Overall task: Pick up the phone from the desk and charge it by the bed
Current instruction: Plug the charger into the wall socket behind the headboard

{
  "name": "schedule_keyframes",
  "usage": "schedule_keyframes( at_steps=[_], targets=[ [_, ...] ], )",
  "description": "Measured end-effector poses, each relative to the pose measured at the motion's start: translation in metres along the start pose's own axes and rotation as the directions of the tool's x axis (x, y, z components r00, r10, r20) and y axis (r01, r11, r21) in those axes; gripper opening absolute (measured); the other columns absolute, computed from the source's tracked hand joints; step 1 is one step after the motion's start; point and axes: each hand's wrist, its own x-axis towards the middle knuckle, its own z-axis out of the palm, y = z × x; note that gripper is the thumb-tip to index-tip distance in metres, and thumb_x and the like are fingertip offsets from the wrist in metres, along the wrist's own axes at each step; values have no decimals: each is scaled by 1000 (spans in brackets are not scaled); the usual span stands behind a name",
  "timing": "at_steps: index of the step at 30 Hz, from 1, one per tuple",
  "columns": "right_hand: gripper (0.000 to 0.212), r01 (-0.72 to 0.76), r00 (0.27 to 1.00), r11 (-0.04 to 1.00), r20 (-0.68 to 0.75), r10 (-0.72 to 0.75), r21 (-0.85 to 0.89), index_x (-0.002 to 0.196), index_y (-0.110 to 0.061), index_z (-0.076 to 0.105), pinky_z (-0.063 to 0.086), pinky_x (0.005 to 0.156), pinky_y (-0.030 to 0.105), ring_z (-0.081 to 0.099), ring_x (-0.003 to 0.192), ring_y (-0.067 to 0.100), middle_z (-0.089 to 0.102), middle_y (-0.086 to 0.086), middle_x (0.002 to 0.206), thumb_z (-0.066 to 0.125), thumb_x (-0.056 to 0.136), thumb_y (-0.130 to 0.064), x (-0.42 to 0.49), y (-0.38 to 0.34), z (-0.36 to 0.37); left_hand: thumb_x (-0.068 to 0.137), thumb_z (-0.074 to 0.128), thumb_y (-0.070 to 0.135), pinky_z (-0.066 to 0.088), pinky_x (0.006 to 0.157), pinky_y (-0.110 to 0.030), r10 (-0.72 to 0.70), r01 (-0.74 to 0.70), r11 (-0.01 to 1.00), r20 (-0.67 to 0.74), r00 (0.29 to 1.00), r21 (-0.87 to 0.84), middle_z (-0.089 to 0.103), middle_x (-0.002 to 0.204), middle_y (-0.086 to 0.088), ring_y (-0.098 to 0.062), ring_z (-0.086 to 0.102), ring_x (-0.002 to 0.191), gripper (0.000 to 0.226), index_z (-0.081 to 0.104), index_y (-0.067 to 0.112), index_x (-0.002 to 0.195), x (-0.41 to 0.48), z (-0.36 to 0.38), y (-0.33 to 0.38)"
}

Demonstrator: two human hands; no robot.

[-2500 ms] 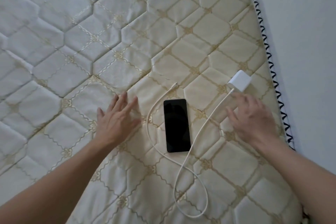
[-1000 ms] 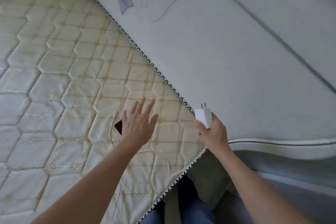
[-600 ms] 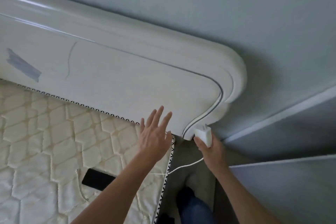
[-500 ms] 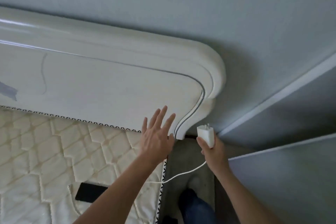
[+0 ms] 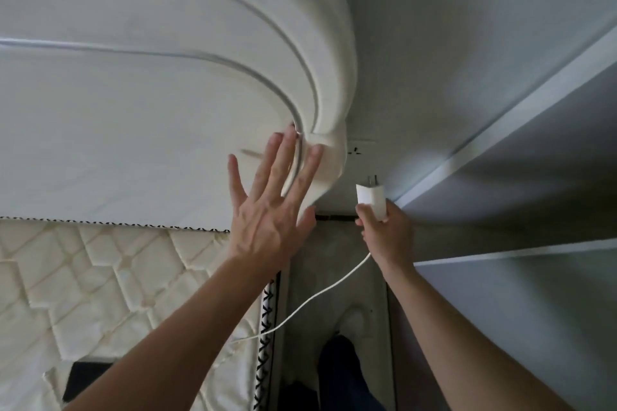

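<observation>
Head view: a white headboard (image 5: pixel 150 103) fills the frame, and the left hand (image 5: pixel 272 207) lies flat against its edge, fingers spread, likely for balance. The phone (image 5: pixel 85 380) rests on the mattress (image 5: pixel 83 277), screen up. The right hand (image 5: pixel 387 233) clamps the charger (image 5: pixel 370 198), prongs aimed at the wall socket (image 5: pixel 359 148), its cable (image 5: pixel 314 299) trailing back.

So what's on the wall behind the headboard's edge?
A wall socket shows just right of the headboard, which covers its left part. The right hand holds the charger below it.
</observation>
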Motion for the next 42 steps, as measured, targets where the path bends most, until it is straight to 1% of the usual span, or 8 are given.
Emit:
schedule_keyframes(
  at_steps=[6,9,12,18,33,36,38,42],
  targets=[
    [24,82,997,992,4,-82,-98,77,-18,64,58,67,45,69,61,23,72,5,68,59,83,-41,47,20,31,91,61,53,12,116,-68,15,-2,997,-178,984,71,-28,162,-2,-24,-12,152,96,-5,27,157,6,38,-1],
    [26,105,994,980,5,-105,-172,87,-25,65,58,70,38,70,65,17,71,1,66,55,82,-48,64,28,46,94,58,52,15,115,-69,39,-21,997,-270,962,69,-24,163,-2,-24,-8,153,92,-5,28,157,11,50,-6],
    [36,107,993,980,-26,-113,-166,100,-29,65,60,72,39,72,71,18,74,-2,73,51,79,-55,75,34,57,94,60,54,10,118,-65,52,-23,995,-323,945,94,-23,163,-1,-22,-9,152,95,-7,29,157,14,57,-8],
    [28,127,989,980,-60,-138,-155,89,-26,64,60,68,40,72,65,22,72,-1,73,53,81,-50,92,37,71,88,66,55,7,116,-66,38,-6,996,-360,932,89,5,158,-20,-22,-14,151,105,-11,29,156,18,62,-7],
    [30,98,979,984,-163,-122,-151,77,-24,61,59,59,38,69,56,23,69,-2,66,52,82,-52,91,32,87,90,63,55,6,119,-62,66,-37,995,-357,932,88,4,159,-18,-20,-15,151,101,-9,28,156,15,62,-13],
    [29,83,980,980,-163,-113,-180,78,-20,60,44,51,25,62,57,21,63,-4,64,56,86,-48,92,31,85,90,64,56,5,119,-62,65,-36,995,-352,934,88,3,159,-17,-20,-16,150,102,-8,28,156,15,62,-12],
    [28,75,980,973,-167,-112,-218,82,-18,61,32,50,24,54,59,22,57,-3,65,59,88,-45,92,28,81,90,63,57,5,119,-62,63,-33,995,-353,933,90,3,159,-17,-20,-16,150,102,-9,28,156,15,62,-12],
    [42,73,983,962,-143,-114,-263,96,-14,63,45,64,33,61,74,31,68,7,81,55,90,-54,93,27,80,90,63,57,5,118,-62,65,-34,995,-359,931,91,3,158,-18,-19,-16,150,102,-10,28,156,17,61,-12]
  ],
)
